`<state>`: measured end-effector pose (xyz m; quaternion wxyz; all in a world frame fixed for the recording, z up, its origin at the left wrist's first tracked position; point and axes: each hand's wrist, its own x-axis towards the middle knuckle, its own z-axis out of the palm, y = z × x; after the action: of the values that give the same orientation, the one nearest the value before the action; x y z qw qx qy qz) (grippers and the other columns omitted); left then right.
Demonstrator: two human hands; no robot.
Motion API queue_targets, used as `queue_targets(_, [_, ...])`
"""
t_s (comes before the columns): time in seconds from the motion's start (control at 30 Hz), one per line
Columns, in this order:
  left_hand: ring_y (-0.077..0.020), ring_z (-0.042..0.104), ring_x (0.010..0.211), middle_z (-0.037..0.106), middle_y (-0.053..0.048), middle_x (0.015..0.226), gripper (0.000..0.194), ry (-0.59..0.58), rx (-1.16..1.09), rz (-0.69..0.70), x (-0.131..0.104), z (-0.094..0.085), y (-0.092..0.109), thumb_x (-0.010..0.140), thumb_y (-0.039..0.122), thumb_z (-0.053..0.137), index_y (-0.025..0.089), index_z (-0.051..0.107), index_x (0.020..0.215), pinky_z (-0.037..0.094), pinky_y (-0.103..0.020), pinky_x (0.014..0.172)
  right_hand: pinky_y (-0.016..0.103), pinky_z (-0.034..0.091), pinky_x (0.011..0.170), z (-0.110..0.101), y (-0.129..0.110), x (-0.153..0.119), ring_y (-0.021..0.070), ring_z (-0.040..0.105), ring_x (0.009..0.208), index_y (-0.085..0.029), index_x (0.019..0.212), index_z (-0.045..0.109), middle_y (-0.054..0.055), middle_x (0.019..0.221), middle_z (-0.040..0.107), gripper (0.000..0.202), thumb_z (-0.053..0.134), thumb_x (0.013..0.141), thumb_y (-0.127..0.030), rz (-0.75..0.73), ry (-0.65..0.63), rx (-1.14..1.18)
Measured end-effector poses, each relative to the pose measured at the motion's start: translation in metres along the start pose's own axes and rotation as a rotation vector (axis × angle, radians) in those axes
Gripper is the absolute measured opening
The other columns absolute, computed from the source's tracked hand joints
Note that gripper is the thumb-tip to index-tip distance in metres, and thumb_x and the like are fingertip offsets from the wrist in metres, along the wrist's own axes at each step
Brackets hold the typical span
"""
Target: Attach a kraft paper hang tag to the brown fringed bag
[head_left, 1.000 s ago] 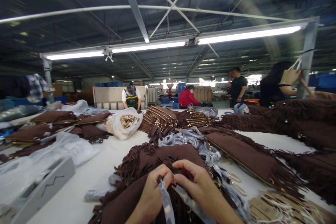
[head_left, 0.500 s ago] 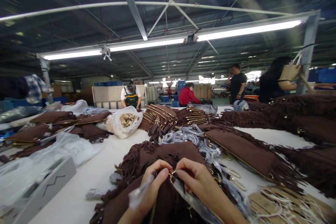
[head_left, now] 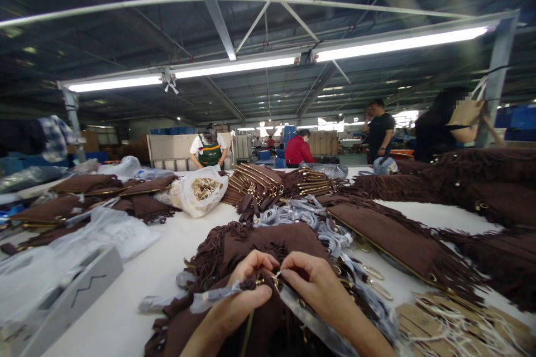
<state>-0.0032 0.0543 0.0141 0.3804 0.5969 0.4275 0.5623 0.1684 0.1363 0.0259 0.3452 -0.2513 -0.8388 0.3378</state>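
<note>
White tabletop (head_left: 144,276) lies beneath the brown fringed bag (head_left: 188,321), which rests before us, just under our hands. Our left hand (head_left: 243,302) pinches the end of a plastic-wrapped strap (head_left: 215,297); our right hand (head_left: 310,279) bends in beside a gold ring (head_left: 275,281), its grip unclear to us. Slick plastic could let the strap slip; loose fringe could snag the ring.

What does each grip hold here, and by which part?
The left grip holds a brown piece near its gold fittings, between thumb and fingers. The right grip meets a pale bit there; whether it's held cannot be told.
</note>
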Motion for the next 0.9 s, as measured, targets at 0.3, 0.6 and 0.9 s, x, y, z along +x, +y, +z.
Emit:
queue_targets(0.3, [-0.0116,0.053,0.080,0.056,-0.004,0.110,0.033,-0.025,-0.169,0.003,0.001,0.001,-0.008,0.071,0.020,0.069,0.020,0.045,0.093,0.040,-0.025,0.072,0.020,0.038,0.071,-0.001,0.000,0.000,0.0115,0.057,0.075,-0.016,0.074,0.066,-0.001,0.076,0.064,0.016,0.058,0.088,-0.017,-0.057,-0.059,0.025])
queue_targets(0.6, [-0.0112,0.045,0.074,0.055,-0.001,0.097,0.024,-0.014,-0.065,0.021,0.002,0.001,-0.003,0.070,0.020,0.065,0.019,0.047,0.086,0.035,-0.023,0.068,0.018,0.036,0.067,0.001,-0.003,-0.002,0.0100,0.057,0.075,-0.018,0.077,0.072,0.001,0.080,0.062,0.020,0.060,0.093,-0.017,-0.228,-0.069,-0.065])
queue_targets(0.9, [-0.0094,0.043,0.071,0.053,-0.001,0.095,0.027,0.006,-0.090,0.014,0.001,0.004,-0.001,0.071,0.023,0.069,0.018,0.045,0.083,0.034,-0.023,0.065,0.019,0.037,0.070,0.004,-0.010,-0.004,0.0096,0.058,0.078,-0.017,0.079,0.068,-0.002,0.083,0.064,0.017,0.059,0.093,-0.017,-0.167,-0.068,-0.082])
